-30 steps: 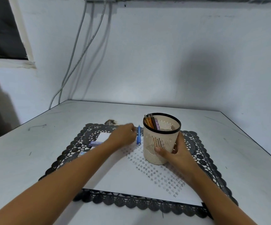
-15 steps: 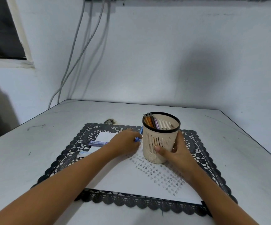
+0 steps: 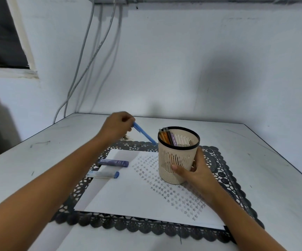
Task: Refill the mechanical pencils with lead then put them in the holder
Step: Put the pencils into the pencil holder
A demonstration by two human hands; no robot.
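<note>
While the left grip (image 3: 116,126) hangs above the far-left part of the lace mat (image 3: 110,223), its fingers are curled round the upper end of a blue mechanical pencil (image 3: 144,134). The pencil slants down and to the right. Its lower tip is just beside the black rim of the holder (image 3: 173,160), on the holder's left side; whether tip and rim touch cannot be told.

The right grip (image 3: 195,171) is clamped on the holder's lower wall, with the thumb on the near face and the fingers round the right side. The holder is a cream slotted cup, upright, standing on a white sheet (image 3: 128,192) near the sheet's far-right corner. Several pencils (image 3: 167,137), orange, dark and purple, lean against its left inner wall.

2 lead cases lie across the sheet's left edge, well apart from both grips:
- purple case (image 3: 113,162), farther;
- clear case (image 3: 103,174) with a blue cap, nearer.

Rows of small star marks cover the sheet's right half. The sheet lies on the black mat, and the mat lies at the middle of the counter (image 3: 19,169). Grey cables (image 3: 85,60) run down the wall beyond the counter's far-left corner.
</note>
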